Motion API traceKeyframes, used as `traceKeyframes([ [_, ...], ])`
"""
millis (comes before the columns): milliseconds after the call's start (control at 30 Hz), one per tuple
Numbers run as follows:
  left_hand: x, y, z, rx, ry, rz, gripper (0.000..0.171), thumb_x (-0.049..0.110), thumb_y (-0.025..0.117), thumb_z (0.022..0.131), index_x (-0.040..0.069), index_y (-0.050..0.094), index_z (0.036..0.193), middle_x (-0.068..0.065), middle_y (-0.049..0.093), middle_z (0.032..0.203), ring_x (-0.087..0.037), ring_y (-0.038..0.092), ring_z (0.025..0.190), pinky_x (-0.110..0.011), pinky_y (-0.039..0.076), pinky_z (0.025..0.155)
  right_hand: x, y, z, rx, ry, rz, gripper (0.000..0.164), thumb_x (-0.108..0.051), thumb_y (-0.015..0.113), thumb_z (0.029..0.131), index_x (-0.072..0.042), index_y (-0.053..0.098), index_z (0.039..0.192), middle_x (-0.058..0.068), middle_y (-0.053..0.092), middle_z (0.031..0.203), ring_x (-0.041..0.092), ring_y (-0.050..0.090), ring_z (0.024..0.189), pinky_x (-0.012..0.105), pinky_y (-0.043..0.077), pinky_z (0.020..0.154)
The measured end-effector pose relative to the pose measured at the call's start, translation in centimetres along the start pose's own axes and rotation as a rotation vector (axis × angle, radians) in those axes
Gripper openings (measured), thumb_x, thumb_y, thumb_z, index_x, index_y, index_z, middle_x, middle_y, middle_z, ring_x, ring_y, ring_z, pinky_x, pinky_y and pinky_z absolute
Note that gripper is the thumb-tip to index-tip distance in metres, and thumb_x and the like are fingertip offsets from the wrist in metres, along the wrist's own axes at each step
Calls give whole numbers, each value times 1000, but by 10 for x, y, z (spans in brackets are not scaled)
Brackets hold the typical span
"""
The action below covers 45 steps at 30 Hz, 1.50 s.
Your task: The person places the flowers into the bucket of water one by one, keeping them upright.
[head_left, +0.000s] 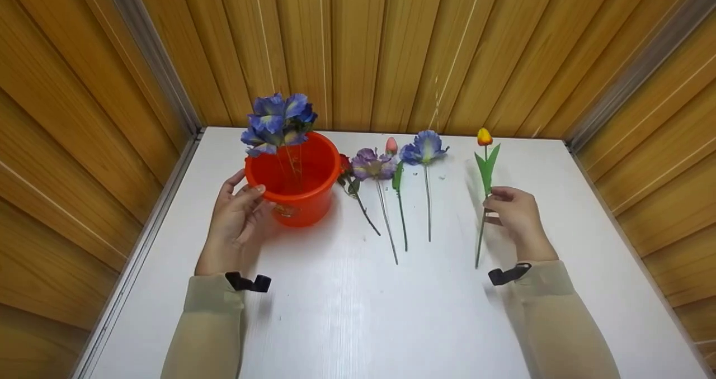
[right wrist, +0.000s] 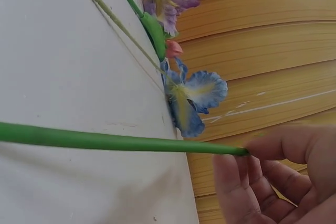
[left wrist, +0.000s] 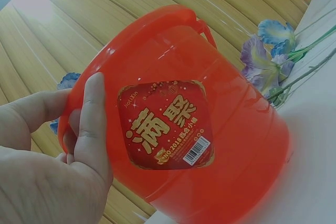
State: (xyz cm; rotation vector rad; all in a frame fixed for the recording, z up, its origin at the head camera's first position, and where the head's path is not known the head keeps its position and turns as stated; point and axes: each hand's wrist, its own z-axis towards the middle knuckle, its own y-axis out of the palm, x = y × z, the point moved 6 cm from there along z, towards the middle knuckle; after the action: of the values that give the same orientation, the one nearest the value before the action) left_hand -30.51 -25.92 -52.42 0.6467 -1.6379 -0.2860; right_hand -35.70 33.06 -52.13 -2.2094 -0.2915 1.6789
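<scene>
"Your beige cloth sleeves (head_left: 208, 334) cross the frame's bottom; what's held?"

"Left of centre, a round red plastic bucket (head_left: 305, 210), gripped by your left hand (head_left: 232, 217); at right, a slender yellow-and-red tulip (head_left: 486, 175), pinched by your right hand (head_left: 519, 219)."

Loads of room at 6, crowded from 10 to 12
Treat the white table (head_left: 341, 317) as a clock: the red bucket (head_left: 306, 214) blocks 10, blue blooms (head_left: 274, 121) poking up above its rim and the left hand (head_left: 232, 217) on its 8 o'clock edge. Loose flowers (head_left: 373, 165) clog 12, wood-look wall (head_left: 358, 49) behind. Lane around 1:30 between the blue iris (head_left: 425, 148) and the right hand's (head_left: 513, 211) tulip (head_left: 488, 171), though depth's hard to judge.
</scene>
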Motion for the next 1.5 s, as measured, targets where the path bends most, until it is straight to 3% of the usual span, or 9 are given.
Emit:
traceKeyframes([
  [400, 0, -1, -1, 10, -24, -33, 73, -1, 76, 105, 24, 43, 165, -16, 57, 157, -20, 80, 104, -32, 72, 89, -18, 0, -3, 42, -26, 66, 52, -16, 68, 112, -2, 56, 160, 0, 66, 123, 11, 73, 110, 24, 70, 92],
  [600, 0, -2, -1, 8, -30, -28, 71, -2, 73, 107, 24, 42, 165, -15, 56, 157, -21, 79, 107, -30, 72, 89, -26, 2, -2, 62, -41, 111, 51, -17, 69, 112, -4, 56, 160, -2, 66, 123, 14, 73, 116, 25, 70, 93],
  [900, 1, -1, -1, -16, -15, -10, 70, -1, 71, 109, 22, 38, 166, -15, 58, 153, -21, 82, 103, -32, 72, 88, -49, 8, -3, 88, -129, 227, 34, -9, 71, 109, -8, 66, 143, -2, 65, 118, 12, 74, 106, 25, 71, 88],
  [1133, 1, 0, 0, -5, -36, -37, 70, -2, 70, 109, 23, 39, 167, -12, 58, 152, -23, 80, 110, -29, 72, 86, -68, 22, -1, 78, -176, 308, 26, -5, 73, 107, -12, 70, 133, 0, 67, 115, 13, 76, 103, 27, 72, 86],
  [1333, 1, -1, 0, 6, -41, -30, 77, 2, 79, 104, 25, 41, 167, -12, 57, 159, -28, 78, 124, -30, 72, 90, -87, 42, -1, 39, -242, 313, 27, -4, 73, 107, -9, 70, 133, 1, 68, 113, 14, 75, 101, 29, 73, 85],
  [1500, 0, -1, 0, 2, -40, -38, 76, 2, 80, 104, 25, 42, 166, -13, 57, 157, -27, 78, 122, -30, 72, 90, -97, 59, -1, -2, -270, 343, 31, -1, 73, 106, -5, 70, 136, 1, 70, 112, 16, 74, 100, 30, 73, 85],
])
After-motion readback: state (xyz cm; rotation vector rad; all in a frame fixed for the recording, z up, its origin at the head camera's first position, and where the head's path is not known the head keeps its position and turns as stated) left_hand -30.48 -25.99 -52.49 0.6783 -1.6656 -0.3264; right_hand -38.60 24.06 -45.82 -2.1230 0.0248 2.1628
